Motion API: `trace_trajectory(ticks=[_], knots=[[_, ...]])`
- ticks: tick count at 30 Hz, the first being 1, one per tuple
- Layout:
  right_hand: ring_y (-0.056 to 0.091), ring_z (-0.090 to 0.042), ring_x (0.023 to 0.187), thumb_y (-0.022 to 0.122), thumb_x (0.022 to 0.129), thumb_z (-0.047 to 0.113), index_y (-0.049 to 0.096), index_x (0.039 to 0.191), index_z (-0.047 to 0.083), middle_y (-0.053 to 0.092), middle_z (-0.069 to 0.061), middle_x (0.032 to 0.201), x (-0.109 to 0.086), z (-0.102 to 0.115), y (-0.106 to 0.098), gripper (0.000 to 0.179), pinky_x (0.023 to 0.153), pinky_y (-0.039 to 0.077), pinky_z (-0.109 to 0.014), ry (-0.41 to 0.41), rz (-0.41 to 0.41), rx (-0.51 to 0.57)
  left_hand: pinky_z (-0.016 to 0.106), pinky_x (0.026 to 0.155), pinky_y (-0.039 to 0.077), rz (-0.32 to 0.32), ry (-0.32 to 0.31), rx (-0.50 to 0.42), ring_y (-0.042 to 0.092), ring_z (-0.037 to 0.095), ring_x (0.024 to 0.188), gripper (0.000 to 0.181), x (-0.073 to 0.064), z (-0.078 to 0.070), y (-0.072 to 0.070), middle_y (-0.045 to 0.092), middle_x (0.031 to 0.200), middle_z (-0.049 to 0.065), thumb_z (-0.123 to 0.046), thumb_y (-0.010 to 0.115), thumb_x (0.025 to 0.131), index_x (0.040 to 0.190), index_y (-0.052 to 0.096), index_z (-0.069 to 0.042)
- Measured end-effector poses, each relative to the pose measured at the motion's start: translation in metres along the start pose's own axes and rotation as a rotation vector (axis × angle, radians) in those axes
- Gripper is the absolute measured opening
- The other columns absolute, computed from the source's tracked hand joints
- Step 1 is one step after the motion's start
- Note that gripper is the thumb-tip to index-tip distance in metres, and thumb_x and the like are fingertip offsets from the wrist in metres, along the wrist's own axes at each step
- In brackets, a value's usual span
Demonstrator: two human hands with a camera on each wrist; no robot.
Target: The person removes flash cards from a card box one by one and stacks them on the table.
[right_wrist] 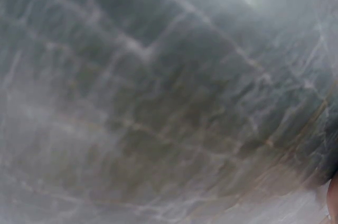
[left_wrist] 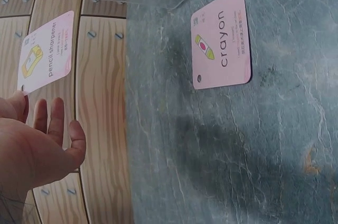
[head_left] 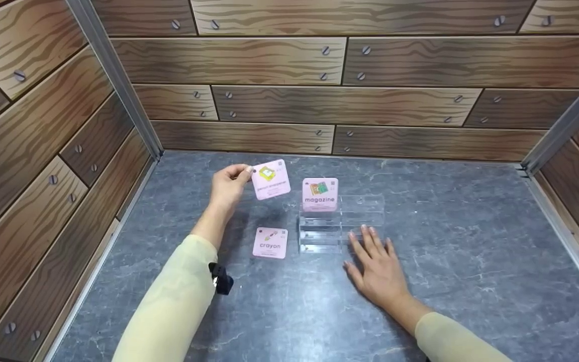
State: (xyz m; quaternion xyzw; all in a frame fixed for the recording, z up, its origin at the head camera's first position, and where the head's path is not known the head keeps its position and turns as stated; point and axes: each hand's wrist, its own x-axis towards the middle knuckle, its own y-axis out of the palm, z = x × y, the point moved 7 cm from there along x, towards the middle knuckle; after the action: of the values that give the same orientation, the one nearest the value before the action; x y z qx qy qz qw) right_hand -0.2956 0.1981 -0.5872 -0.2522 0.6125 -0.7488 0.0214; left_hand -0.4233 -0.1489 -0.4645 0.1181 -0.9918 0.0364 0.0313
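At its corner, my left hand pinches a pink flashcard marked "pencil sharpener", held up left of the clear plastic rack. The left wrist view shows thumb and finger at the corner of this pencil sharpener card, the other fingers loosely bent. A "magazine" flashcard stands upright at the rack's back left part. Flat on the table, left of the rack, lies a "crayon" flashcard. My right hand is spread palm down, its fingertips right at the rack's front right part.
The table has a dark grey marbled top. Wood-patterned panels wall it in at the back and both sides, with metal posts in the corners. A black device is strapped to the left sleeve.
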Motion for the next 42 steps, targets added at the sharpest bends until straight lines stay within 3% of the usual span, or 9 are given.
trace_trajectory(ticks=[4,10,20,27,32,42], knots=[[0.032,-0.04,0.155,0.063,0.103,0.045,0.046,0.161,0.013,0.034,-0.021,0.168,0.0,0.0,0.0,0.068,0.119,0.028,-0.07,0.003,0.0,-0.004,0.045,0.098,0.051,0.008,-0.016,-0.009,0.071,0.029,0.101,0.015,0.001,0.003,-0.002,0.074,0.103,0.015,-0.005,0.068,0.104,0.109,0.074,0.007],[0.032,-0.039,0.155,0.063,0.103,0.045,0.047,0.16,0.012,0.034,-0.02,0.168,-0.001,0.0,0.0,0.068,0.119,0.028,-0.07,0.005,-0.006,0.0,0.039,0.096,0.05,0.006,-0.039,0.034,0.069,0.031,0.105,0.017,0.001,0.008,-0.007,0.073,0.107,0.017,-0.007,0.068,0.104,0.112,0.074,0.007],[0.032,-0.039,0.156,0.063,0.104,0.045,0.047,0.161,0.012,0.034,-0.02,0.168,-0.001,0.0,0.0,0.068,0.119,0.027,-0.069,0.01,0.0,-0.008,0.052,0.105,0.049,0.006,-0.069,0.035,0.069,0.034,0.109,0.019,0.003,0.015,-0.013,0.071,0.11,0.02,-0.006,0.068,0.104,0.113,0.072,0.01],[0.03,-0.039,0.156,0.062,0.104,0.046,0.046,0.161,0.013,0.033,-0.02,0.169,-0.001,0.0,0.001,0.068,0.12,0.027,-0.069,0.016,0.016,-0.015,0.043,0.097,0.05,0.012,-0.121,0.077,0.068,0.032,0.111,0.02,0.001,0.021,-0.018,0.071,0.114,0.019,-0.009,0.068,0.104,0.115,0.073,0.007],[0.03,-0.039,0.157,0.061,0.104,0.046,0.045,0.162,0.014,0.032,-0.019,0.169,-0.001,0.0,0.001,0.068,0.12,0.026,-0.068,0.014,0.025,-0.016,0.045,0.098,0.049,0.02,-0.157,0.115,0.066,0.032,0.113,0.022,0.001,0.028,-0.022,0.07,0.116,0.019,-0.012,0.068,0.105,0.117,0.073,0.006],[0.031,-0.039,0.156,0.063,0.104,0.045,0.046,0.161,0.013,0.034,-0.02,0.168,-0.001,0.0,-0.001,0.067,0.12,0.026,-0.069,0.011,-0.002,0.012,0.038,0.094,0.047,0.032,-0.167,0.184,0.061,0.026,0.106,0.021,0.001,0.035,-0.024,0.069,0.11,0.014,-0.014,0.07,0.104,0.113,0.075,0.005]])
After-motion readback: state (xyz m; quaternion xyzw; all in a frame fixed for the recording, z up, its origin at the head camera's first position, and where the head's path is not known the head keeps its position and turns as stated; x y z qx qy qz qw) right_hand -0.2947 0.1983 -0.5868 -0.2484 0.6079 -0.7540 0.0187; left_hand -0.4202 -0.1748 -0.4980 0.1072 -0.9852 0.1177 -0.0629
